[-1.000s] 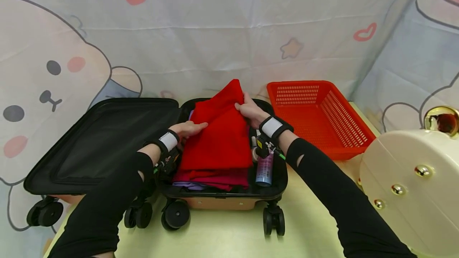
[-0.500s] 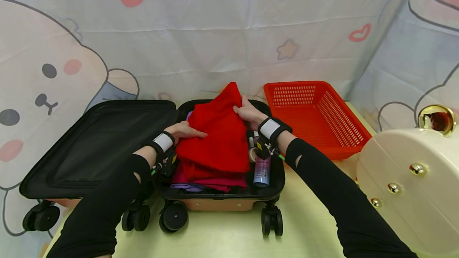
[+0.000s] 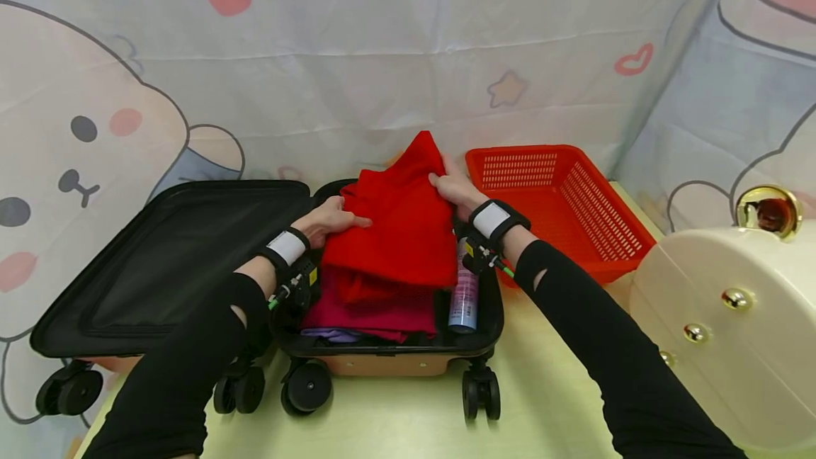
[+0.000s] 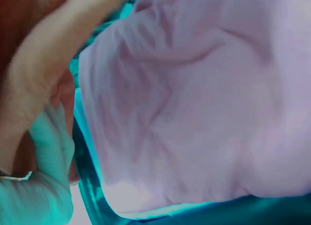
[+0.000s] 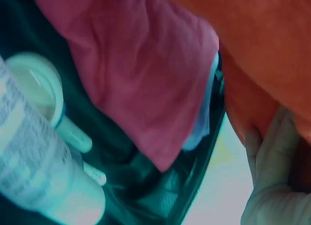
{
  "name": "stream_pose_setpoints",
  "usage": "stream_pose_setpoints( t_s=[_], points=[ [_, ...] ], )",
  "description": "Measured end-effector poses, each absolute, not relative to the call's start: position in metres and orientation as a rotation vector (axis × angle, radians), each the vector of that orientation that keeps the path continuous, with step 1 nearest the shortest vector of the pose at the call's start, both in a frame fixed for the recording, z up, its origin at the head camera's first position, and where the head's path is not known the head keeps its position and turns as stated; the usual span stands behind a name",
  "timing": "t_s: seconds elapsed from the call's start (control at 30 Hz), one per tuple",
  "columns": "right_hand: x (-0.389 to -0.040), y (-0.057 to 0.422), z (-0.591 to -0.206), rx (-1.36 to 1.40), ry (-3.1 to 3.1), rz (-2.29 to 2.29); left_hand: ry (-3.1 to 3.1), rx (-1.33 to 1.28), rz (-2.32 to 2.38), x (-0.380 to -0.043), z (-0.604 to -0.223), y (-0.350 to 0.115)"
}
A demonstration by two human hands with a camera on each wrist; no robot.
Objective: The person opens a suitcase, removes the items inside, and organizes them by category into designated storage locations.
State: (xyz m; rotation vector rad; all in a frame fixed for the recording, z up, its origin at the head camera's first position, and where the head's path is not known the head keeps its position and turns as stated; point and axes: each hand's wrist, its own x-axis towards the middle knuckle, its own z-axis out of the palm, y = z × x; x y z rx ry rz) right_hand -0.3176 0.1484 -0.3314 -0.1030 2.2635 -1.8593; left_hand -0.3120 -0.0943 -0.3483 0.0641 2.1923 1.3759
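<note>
A folded red cloth [image 3: 401,229] is held up above the open suitcase [image 3: 382,350] by both hands. My left hand [image 3: 330,220] grips its left side, thumb on top and fingers beneath. My right hand [image 3: 456,187] pinches its far right edge, near a raised corner. In the right wrist view, that hand [image 5: 272,171] has its fingers under the hanging cloth. Below lies a folded magenta cloth [image 3: 376,316], over a purple cloth [image 3: 334,335] at the suitcase's near end. A spray can [image 3: 464,303] lies along the right wall.
Left of the packed half lies the open black lid [image 3: 172,268]. A red plastic basket [image 3: 548,239] stands behind on the right, and a cream rounded case [image 3: 720,331] with gold studs is at far right. A white ring-shaped object [image 5: 53,89] lies by the can.
Both hands have lifted the red cloth up off the magenta cloth and away toward the back, uncovering more of the magenta cloth. The head view has shifted slightly.
</note>
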Motion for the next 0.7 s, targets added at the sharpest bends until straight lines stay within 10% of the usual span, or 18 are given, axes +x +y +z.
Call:
stream_pose_setpoints(
  t_s=[0.7],
  points=[
    [-0.337,0.253,-0.261,0.003,2.184,-1.715,1.789,0.345,1.946,-0.340,-0.313,-0.005]
  ],
)
